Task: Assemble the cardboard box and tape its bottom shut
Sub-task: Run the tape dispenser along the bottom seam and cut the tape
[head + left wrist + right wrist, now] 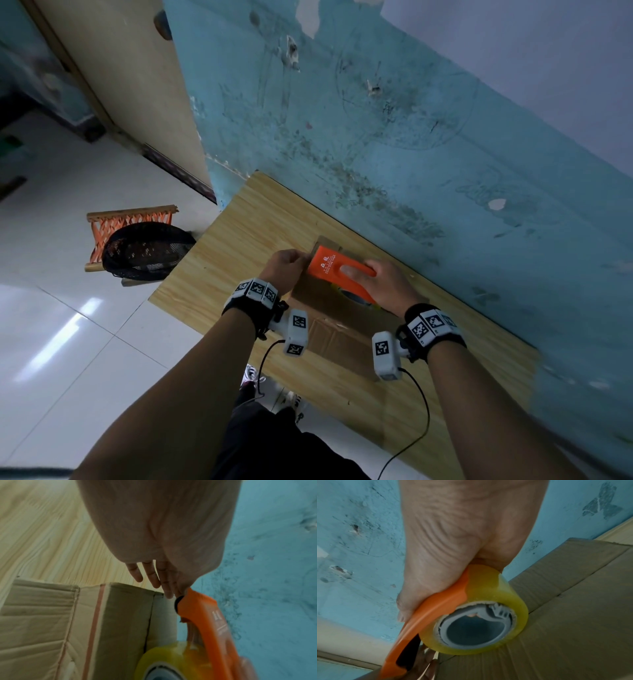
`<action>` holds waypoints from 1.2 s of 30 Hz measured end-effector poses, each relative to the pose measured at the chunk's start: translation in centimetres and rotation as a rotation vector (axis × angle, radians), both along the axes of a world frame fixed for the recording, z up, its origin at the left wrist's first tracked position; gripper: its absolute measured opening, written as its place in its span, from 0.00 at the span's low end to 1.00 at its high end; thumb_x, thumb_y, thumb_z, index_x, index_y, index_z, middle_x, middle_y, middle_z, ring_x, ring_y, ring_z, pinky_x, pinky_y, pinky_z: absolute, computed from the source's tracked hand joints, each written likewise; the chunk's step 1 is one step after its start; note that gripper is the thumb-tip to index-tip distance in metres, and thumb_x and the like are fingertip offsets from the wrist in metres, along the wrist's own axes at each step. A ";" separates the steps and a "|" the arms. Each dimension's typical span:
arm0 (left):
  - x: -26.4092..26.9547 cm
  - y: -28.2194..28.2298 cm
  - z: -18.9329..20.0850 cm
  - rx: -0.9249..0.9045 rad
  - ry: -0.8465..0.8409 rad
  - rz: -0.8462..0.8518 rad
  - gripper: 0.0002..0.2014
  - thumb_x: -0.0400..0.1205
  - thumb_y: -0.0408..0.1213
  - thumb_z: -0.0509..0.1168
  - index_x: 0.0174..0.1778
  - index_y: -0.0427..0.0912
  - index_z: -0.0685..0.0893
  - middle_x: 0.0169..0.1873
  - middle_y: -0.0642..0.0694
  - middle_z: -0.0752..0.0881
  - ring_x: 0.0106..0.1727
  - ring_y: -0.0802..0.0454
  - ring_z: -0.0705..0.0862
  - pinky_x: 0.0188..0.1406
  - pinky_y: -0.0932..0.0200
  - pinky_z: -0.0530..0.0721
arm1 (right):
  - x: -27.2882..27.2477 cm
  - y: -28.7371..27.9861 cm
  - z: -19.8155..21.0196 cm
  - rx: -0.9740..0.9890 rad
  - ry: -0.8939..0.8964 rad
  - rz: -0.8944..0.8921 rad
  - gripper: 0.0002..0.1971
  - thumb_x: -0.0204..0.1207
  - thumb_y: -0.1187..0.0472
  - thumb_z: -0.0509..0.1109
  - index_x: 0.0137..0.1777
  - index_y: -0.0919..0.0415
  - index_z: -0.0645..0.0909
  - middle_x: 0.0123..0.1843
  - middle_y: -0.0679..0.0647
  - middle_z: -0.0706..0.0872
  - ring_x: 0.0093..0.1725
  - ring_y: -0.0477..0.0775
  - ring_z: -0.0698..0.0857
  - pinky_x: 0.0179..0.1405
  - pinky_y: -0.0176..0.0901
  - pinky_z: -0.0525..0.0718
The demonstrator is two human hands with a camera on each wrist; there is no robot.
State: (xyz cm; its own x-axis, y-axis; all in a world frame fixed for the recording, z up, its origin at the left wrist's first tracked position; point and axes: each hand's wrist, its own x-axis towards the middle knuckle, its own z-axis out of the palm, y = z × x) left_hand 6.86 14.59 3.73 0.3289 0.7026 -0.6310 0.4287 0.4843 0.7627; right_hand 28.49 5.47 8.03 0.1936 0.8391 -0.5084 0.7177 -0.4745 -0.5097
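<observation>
Head view: cardboard box (329, 329) lies on table (222, 260), tape dispenser (337, 270) above it, handle gripped by right hand (387, 284).
Left wrist: left hand (154, 534) pinches at dispenser's tip; tape end unclear.
Right wrist: tape roll (488, 601) touches box. Cardboard judged light, creasable; best steadied at edges.

Left hand (163, 536) seen from the wrist, fingers (152, 573) extended downward, their tips meeting the front end of the orange plastic tape dispenser (204, 622). Roll of clear yellowish packing tape (164, 660) at the lower edge. Brown corrugated cardboard box (120, 622) on the pale wood-grain worktop (48, 534); worn blue painted wall (274, 574) at right.
</observation>
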 end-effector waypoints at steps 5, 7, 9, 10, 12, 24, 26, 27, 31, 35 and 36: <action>-0.1 0.2 0.0 -0.002 0.024 -0.053 0.19 0.91 0.51 0.61 0.59 0.40 0.90 0.54 0.43 0.91 0.49 0.52 0.84 0.54 0.53 0.75 | 0.3 -0.1 0.0 0.013 0.017 -0.001 0.32 0.79 0.22 0.65 0.52 0.53 0.84 0.41 0.53 0.89 0.39 0.55 0.92 0.41 0.45 0.87; -0.3 0.4 -0.1 0.000 0.030 -0.077 0.17 0.90 0.51 0.63 0.58 0.42 0.90 0.53 0.45 0.90 0.48 0.55 0.84 0.54 0.52 0.76 | 0.3 -0.1 -0.1 0.011 0.020 -0.007 0.33 0.79 0.22 0.65 0.53 0.54 0.85 0.42 0.53 0.90 0.40 0.55 0.93 0.42 0.48 0.90; -0.2 0.5 -0.2 0.012 0.040 -0.084 0.12 0.89 0.46 0.65 0.56 0.44 0.90 0.53 0.46 0.90 0.52 0.53 0.85 0.54 0.52 0.79 | 0.2 -0.1 0.0 0.004 0.016 -0.003 0.33 0.78 0.21 0.64 0.54 0.53 0.85 0.43 0.54 0.91 0.41 0.56 0.94 0.45 0.51 0.93; -0.2 0.6 -0.3 0.005 0.041 -0.087 0.10 0.89 0.44 0.65 0.55 0.44 0.90 0.53 0.46 0.90 0.53 0.51 0.85 0.54 0.51 0.80 | 0.2 -0.1 0.0 -0.002 0.016 -0.001 0.34 0.78 0.20 0.64 0.54 0.53 0.85 0.44 0.54 0.92 0.42 0.56 0.94 0.46 0.52 0.93; -0.2 0.6 -0.4 -0.013 0.031 -0.067 0.09 0.88 0.43 0.66 0.52 0.45 0.89 0.52 0.45 0.90 0.55 0.49 0.86 0.57 0.48 0.83 | 0.0 0.0 0.2 -0.009 0.021 -0.004 0.33 0.79 0.21 0.65 0.55 0.53 0.85 0.45 0.54 0.92 0.43 0.56 0.94 0.48 0.52 0.93; -0.9 2.0 -1.7 -0.168 -0.132 0.262 0.05 0.86 0.32 0.70 0.49 0.33 0.82 0.53 0.35 0.88 0.56 0.42 0.90 0.53 0.37 0.93 | -1.3 0.7 0.5 0.009 0.015 -0.016 0.33 0.81 0.25 0.66 0.54 0.58 0.86 0.43 0.55 0.92 0.42 0.55 0.94 0.47 0.50 0.93; -1.1 2.0 -2.0 -0.240 -0.200 0.328 0.05 0.87 0.30 0.69 0.51 0.31 0.81 0.55 0.33 0.89 0.57 0.41 0.90 0.50 0.35 0.93 | -1.4 0.7 0.5 0.007 0.012 -0.032 0.32 0.81 0.25 0.66 0.55 0.57 0.86 0.45 0.55 0.92 0.44 0.55 0.94 0.49 0.51 0.93; -1.2 2.1 -2.2 -0.255 -0.208 0.344 0.04 0.86 0.29 0.69 0.52 0.31 0.81 0.55 0.32 0.89 0.58 0.40 0.91 0.50 0.34 0.93 | -1.5 0.8 0.5 0.003 0.009 -0.031 0.32 0.81 0.25 0.66 0.55 0.57 0.86 0.45 0.55 0.92 0.44 0.54 0.94 0.48 0.50 0.93; -1.5 2.1 -3.0 -0.310 -0.231 0.410 0.03 0.86 0.27 0.68 0.52 0.31 0.81 0.56 0.30 0.88 0.58 0.35 0.90 0.49 0.32 0.93 | -2.0 1.1 0.7 0.000 0.013 -0.023 0.32 0.81 0.25 0.67 0.55 0.57 0.86 0.45 0.54 0.92 0.43 0.52 0.93 0.46 0.47 0.91; -1.4 1.6 -4.5 -0.288 -0.096 0.332 0.05 0.86 0.31 0.69 0.54 0.32 0.83 0.55 0.36 0.88 0.57 0.42 0.88 0.50 0.42 0.94 | -2.9 1.4 0.9 0.004 0.025 -0.039 0.28 0.82 0.31 0.71 0.52 0.59 0.85 0.42 0.50 0.89 0.40 0.47 0.91 0.39 0.37 0.82; -1.2 1.4 -5.1 -0.269 -0.051 0.308 0.04 0.87 0.32 0.69 0.52 0.34 0.84 0.55 0.37 0.88 0.56 0.43 0.87 0.48 0.46 0.93 | -3.3 1.6 0.8 0.007 0.020 -0.039 0.27 0.82 0.32 0.72 0.52 0.59 0.85 0.42 0.50 0.89 0.40 0.48 0.91 0.37 0.36 0.81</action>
